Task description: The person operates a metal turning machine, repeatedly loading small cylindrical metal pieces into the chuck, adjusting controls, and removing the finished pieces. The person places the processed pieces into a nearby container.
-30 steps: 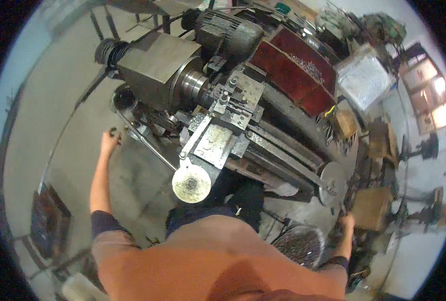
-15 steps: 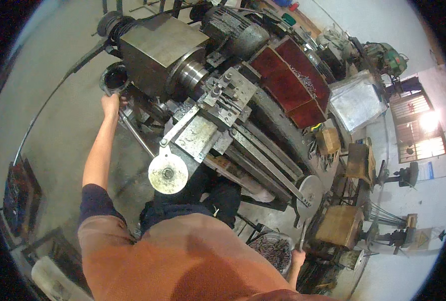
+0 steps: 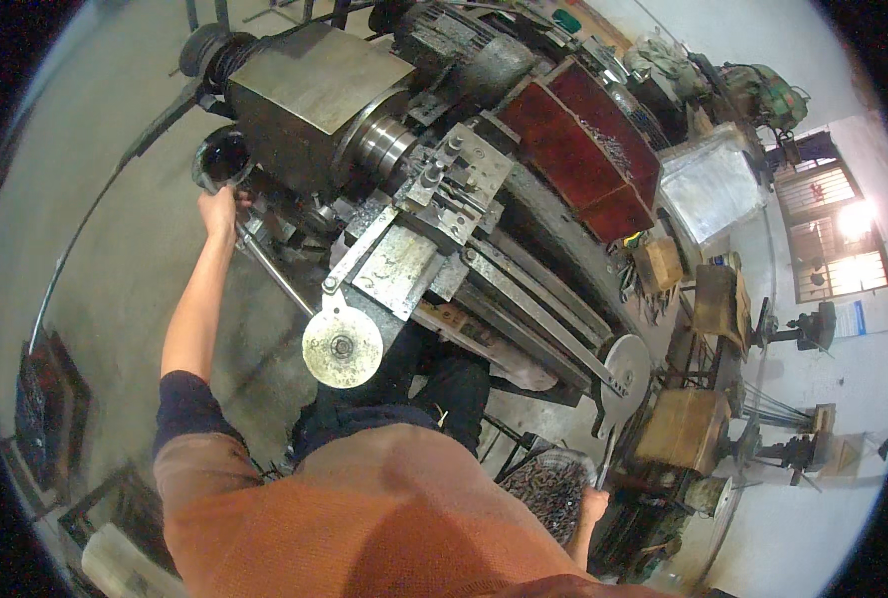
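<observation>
My left arm reaches forward to a dark round container beside the machine's grey headstock. My left hand is closed at its near rim, next to the upper end of a slanting metal bar; what lies inside the fingers is hidden. Down at the right, my right hand is wrapped around a thin metal lever. Above that hand, the lever meets a round metal disc at the end of a long flat bar. A pale dial-like disc sits in front of my waist, joined to the toolpost carriage.
The headstock with its shiny spindle stands ahead. Behind the bed is a dark red tray with metal chips. A basket of small metal pieces stands by my right forearm. Other machines line the right wall. A black cable curves down the left.
The view has shifted and tilted slightly. Both hands keep their places at the container and the lever.
</observation>
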Motion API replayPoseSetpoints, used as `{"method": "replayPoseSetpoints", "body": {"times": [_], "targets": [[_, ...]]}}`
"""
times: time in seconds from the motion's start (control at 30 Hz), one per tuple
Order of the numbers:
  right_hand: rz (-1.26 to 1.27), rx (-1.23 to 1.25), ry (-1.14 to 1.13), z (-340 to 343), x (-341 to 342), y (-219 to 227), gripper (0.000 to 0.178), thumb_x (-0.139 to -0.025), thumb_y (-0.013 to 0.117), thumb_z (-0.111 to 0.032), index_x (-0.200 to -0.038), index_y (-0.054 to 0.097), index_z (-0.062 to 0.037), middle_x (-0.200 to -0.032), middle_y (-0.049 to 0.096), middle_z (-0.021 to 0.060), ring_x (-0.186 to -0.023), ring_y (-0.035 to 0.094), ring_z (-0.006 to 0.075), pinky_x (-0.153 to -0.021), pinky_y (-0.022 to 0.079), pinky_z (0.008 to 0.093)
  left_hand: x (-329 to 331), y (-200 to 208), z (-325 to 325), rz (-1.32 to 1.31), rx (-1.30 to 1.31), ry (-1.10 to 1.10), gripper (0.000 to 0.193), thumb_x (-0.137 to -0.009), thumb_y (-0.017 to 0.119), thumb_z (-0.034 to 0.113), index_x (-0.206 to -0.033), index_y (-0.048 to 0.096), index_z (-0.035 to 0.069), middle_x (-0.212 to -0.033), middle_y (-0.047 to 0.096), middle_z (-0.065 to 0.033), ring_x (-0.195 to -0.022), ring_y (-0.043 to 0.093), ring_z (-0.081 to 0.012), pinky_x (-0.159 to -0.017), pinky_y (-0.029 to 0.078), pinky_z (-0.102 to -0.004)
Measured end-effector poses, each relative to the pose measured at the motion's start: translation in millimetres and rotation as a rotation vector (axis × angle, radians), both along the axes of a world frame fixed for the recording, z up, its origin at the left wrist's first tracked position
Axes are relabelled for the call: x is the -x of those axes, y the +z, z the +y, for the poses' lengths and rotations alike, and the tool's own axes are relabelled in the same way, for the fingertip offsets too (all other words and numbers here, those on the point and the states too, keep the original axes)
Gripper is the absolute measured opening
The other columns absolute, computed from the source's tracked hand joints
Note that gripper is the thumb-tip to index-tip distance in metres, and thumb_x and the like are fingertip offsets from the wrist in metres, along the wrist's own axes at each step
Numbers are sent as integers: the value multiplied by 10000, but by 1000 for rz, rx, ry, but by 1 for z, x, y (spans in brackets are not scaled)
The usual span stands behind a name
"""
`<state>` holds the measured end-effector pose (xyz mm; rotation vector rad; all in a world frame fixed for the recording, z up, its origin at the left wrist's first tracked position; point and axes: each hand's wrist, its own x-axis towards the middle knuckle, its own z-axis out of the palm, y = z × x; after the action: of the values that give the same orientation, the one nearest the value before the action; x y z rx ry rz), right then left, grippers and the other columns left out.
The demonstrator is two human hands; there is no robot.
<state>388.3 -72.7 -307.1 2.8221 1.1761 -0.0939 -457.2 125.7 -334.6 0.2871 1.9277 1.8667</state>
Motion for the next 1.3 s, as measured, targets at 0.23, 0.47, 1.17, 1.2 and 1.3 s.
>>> {"method": "replayPoseSetpoints", "body": {"times": [0.23,0.47,1.17,1.2,1.3], "targets": [[-72,-250,15,-10,7,-10,333,-627,635,-291,-660,574,35,-684,586,213,-698,586,393,-650,457,456,-10,18,1,23,57,20,123,-739,502,34,-805,508,-70,-638,607,-143,-457,579,-194,-417,459,-286],[-100,-166,-24,-7,-15,-17,423,-668,566,-356,-793,589,47,-838,606,263,-826,586,418,-737,460,468,-7,17,-3,159,225,-32,156,-718,484,56,-689,545,-85,-608,601,-148,-468,590,-202,-429,459,-303],[15,32,-75,14,-29,7,443,-714,561,-419,-825,596,9,-883,624,225,-859,594,396,-753,470,471,-10,13,-178,-56,-125,431,135,-693,456,-42,-731,420,-167,-692,556,-263,-516,588,-305,-491,517,-371],[-43,36,-125,6,-45,-14,440,-719,551,-398,-864,587,16,-907,618,231,-863,593,395,-766,466,476,-6,7,-175,-66,-99,470,138,-700,440,-58,-787,423,-164,-703,558,-253,-525,588,-304,-493,520,-371],[-89,-79,-78,1,-2,-6,379,-716,572,-345,-732,613,31,-758,622,248,-732,611,412,-666,482,474,-4,10,-164,-49,-124,483,178,-702,422,-67,-858,422,-151,-703,557,-235,-520,581,-290,-499,524,-373]]}}
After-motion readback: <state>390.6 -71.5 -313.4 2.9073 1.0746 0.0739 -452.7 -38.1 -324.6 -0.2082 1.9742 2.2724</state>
